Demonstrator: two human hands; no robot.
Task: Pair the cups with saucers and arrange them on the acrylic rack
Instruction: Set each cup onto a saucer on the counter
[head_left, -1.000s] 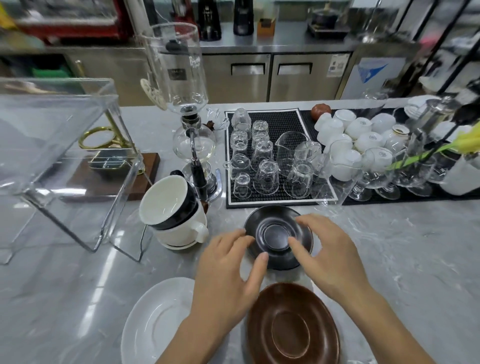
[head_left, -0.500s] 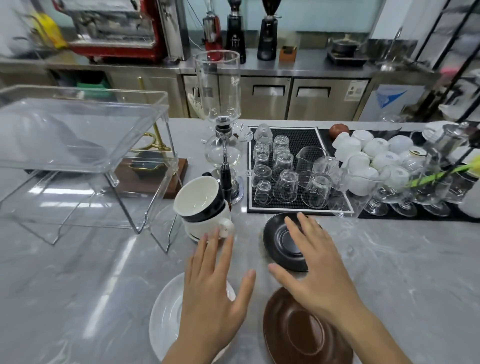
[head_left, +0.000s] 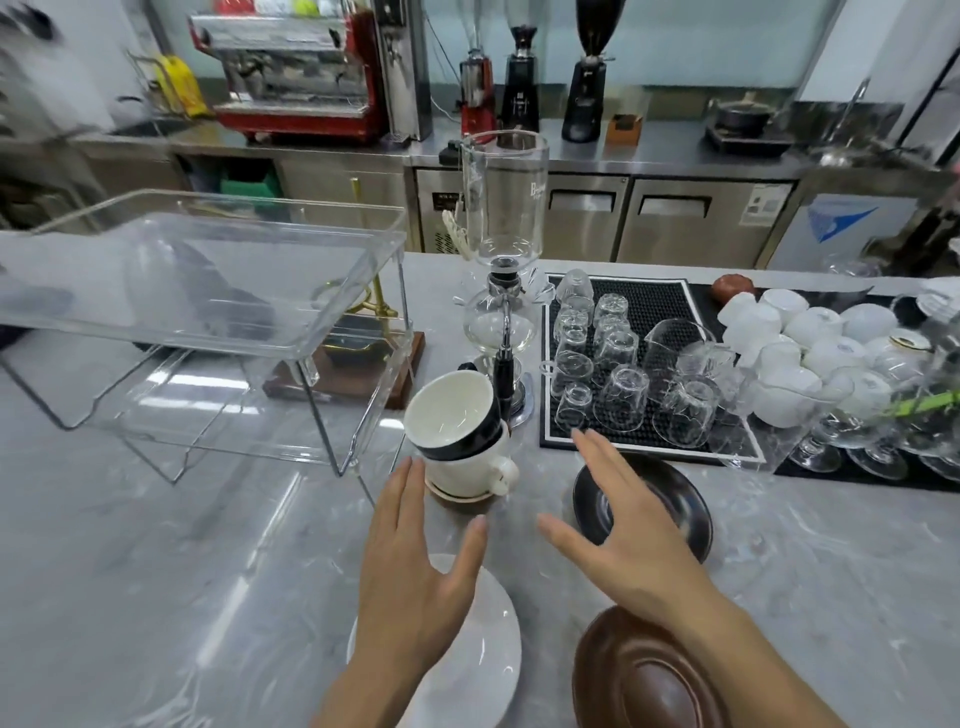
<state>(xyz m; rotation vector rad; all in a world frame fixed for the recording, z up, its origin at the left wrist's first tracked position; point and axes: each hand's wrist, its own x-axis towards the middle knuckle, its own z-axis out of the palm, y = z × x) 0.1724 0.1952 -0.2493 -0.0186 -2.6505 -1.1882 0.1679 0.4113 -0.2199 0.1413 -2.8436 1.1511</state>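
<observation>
The clear acrylic two-tier rack (head_left: 208, 291) stands empty at the left of the grey marble counter (head_left: 156, 597). Just right of it sits the stack of cups (head_left: 460, 436): a black-and-white cup tilted in a white handled cup on a brown one. The left hand (head_left: 415, 566), fingers apart and empty, hovers over the white round saucer (head_left: 483, 670), its fingertips just short of the stack, ahead and slightly right. The right hand (head_left: 623, 525), fingers spread and empty, hovers above the black glossy saucer (head_left: 675, 499); the brown ridged saucer (head_left: 639, 680) lies under its wrist. Half a second ago both hands sat lower; they have since advanced toward the cups, the left nearer
</observation>
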